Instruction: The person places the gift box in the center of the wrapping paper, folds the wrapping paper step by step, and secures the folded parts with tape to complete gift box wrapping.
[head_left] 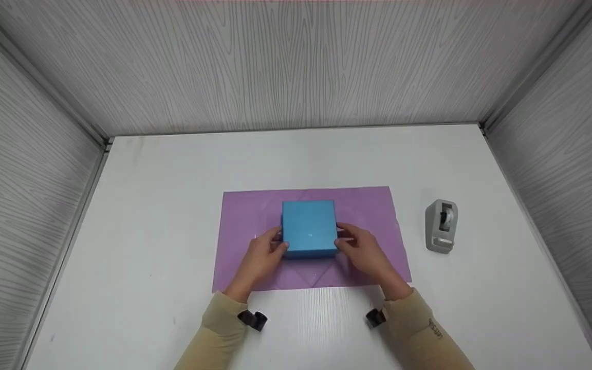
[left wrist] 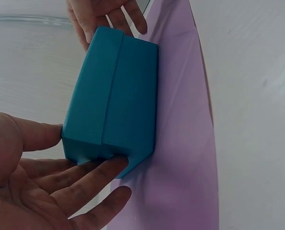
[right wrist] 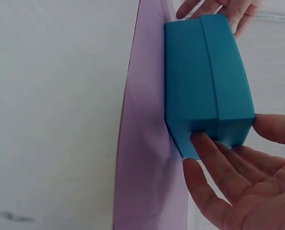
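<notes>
A closed blue box (head_left: 309, 226) with a fitted lid sits on a sheet of purple paper (head_left: 363, 205), a little in front of the sheet's middle. My left hand (head_left: 261, 258) holds the box's left side, thumb at the top edge and fingers (left wrist: 92, 182) against the side wall. On the opposite side my right hand (head_left: 367, 254) grips it the same way, with its thumb (right wrist: 275, 127) at the lid's corner and fingertips on the wall below. The lid's seam runs along the near face in both wrist views. Crease lines show on the paper in front of the box.
A grey tape dispenser (head_left: 441, 226) with a roll of tape stands on the white table (head_left: 172, 169), to the right of the paper. Wood-grained panels (head_left: 296, 67) close off the back and both sides.
</notes>
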Tool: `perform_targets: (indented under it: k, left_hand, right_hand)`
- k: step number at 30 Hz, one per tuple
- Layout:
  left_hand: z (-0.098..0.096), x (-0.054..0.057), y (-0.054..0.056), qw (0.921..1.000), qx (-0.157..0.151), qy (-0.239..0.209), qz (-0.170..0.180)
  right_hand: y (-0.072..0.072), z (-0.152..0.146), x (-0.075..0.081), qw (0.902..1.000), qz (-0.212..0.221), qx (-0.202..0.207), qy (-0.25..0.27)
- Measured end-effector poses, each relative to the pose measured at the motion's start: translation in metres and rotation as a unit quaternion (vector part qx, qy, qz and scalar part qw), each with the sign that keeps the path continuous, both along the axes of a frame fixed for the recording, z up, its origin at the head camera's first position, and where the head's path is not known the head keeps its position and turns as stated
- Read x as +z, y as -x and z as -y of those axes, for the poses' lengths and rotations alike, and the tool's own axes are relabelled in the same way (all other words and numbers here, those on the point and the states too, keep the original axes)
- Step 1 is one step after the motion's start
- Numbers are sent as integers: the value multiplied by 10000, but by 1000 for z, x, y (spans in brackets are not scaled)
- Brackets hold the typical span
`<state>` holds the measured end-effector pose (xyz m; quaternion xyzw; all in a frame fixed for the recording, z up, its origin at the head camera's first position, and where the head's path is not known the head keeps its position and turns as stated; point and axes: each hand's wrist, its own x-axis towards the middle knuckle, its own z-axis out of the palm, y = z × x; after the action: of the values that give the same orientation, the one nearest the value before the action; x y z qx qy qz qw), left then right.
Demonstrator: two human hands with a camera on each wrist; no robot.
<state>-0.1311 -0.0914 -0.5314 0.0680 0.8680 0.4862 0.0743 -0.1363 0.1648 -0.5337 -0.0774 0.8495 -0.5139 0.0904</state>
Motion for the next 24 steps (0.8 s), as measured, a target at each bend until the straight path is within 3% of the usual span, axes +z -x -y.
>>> perform_targets:
  k: [12,18,20,24]
  left_hand:
    - [0,-1,0,10000,26,26,-30]
    - [5,1,0,9997,-210,95,4]
    - [9,1,0,9993,-270,263,-51]
    - [23,-3,-2,9912,-317,1185,-502]
  right_hand:
    - [0,-2,-2,10000,89,-30,32]
    - [1,-5,-3,9998,153,25,-91]
    - [1,-9,-3,9996,140,91,-244]
    - [2,-22,-6,9947,-182,219,-984]
